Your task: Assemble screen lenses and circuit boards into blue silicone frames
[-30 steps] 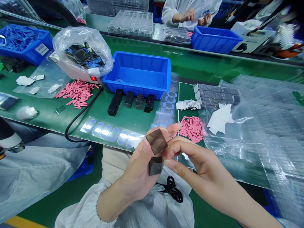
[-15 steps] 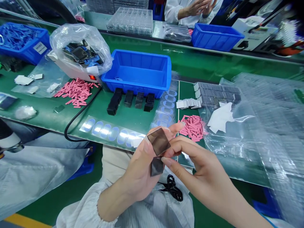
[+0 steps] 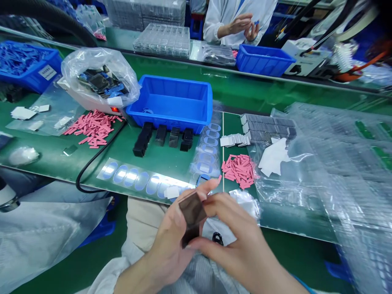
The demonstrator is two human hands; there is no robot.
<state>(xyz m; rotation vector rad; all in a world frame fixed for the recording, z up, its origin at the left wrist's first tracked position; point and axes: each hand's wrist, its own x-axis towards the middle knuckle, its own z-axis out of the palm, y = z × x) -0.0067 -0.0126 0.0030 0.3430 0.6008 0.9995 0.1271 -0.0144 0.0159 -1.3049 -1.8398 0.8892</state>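
Observation:
My left hand is closed around a small, dark brown, glossy square piece, its thumb along the left edge. A second dark face shows just below it; whether the two are joined I cannot tell. With thumb and bent fingers, my right hand grips the lower right side of the dark pieces. A small pink strip shows at the left fingertips; whether it is held is unclear. Below the hands, a black-handled tool lies on the lap, mostly hidden.
Beyond the hands stand a blue bin and several black stacks. Pink strips lie in a left pile and a right pile. Oval film stickers line the table edge. Clear trays fill the right. A co-worker's hands are opposite.
Both hands have moved down and left with the dark pieces. The lower dark face now sits close under the upper one, and the right hand wraps nearer. The view has tilted up slightly.

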